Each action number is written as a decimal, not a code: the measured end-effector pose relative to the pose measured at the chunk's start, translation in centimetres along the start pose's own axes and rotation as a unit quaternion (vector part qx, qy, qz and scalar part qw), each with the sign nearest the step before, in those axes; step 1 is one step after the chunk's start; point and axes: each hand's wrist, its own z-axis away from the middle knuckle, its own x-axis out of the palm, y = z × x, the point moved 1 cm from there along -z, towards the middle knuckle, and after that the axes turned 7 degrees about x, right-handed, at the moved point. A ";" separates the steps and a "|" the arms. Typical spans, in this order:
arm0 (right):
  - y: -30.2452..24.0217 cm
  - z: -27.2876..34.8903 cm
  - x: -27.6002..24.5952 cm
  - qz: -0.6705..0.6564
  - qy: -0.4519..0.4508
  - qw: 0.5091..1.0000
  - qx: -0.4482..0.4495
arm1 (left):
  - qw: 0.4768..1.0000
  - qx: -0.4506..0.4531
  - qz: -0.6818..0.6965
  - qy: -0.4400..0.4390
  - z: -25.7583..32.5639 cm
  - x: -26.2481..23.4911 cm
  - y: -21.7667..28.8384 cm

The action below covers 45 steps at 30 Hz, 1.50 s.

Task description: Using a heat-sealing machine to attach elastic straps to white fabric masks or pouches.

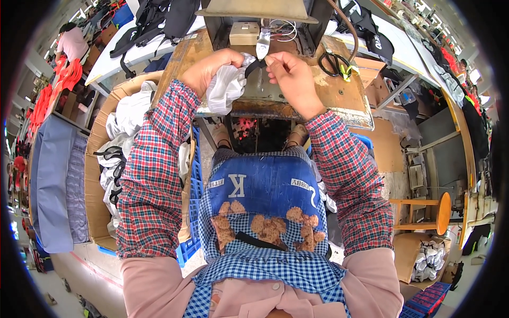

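Over the worn wooden work surface [339,95], my left hand [214,66] is closed on a bunched white fabric piece [225,91]. From that bundle a short black strap [254,67] runs to the right. My right hand [290,79] pinches at the strap's far end, thumb and forefinger together. Just above the strap, a flat metal blade-like tip [263,45] points down from the machine, and I cannot tell whether they touch. A second dark strap hangs from the fabric past the table's front edge.
Black-handled scissors [335,64] lie right of my right hand. A metal housing [254,9] overhangs the back, with a beige switch box [244,33] inside. At my left stands a cardboard box [98,153] of white pieces with black straps. A wooden stool [432,214] is at right.
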 end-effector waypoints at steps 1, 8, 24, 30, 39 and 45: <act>0.0 0.0 -0.2 0.011 -0.005 1.000 0.007 | 0.996 -0.036 0.040 0.068 -0.4 1.0 0.5; -0.4 0.3 -0.1 -0.003 -0.011 0.999 0.035 | 0.987 -0.080 0.062 0.126 -0.3 1.7 1.6; -0.3 0.2 -0.1 -0.101 -0.042 0.991 0.081 | 0.932 0.289 -0.207 -0.074 0.0 -1.1 -0.7; -0.5 0.3 -0.5 -0.134 -0.039 0.983 0.116 | 0.994 -0.023 0.073 0.075 -1.3 0.6 0.4; -0.1 -0.3 -0.7 -0.192 -0.044 0.968 0.153 | 0.989 -0.087 0.108 0.059 -2.3 0.0 0.1; -0.5 3.3 0.6 -0.240 -0.119 0.943 0.197 | 0.961 -0.140 0.230 0.056 1.4 2.2 -0.6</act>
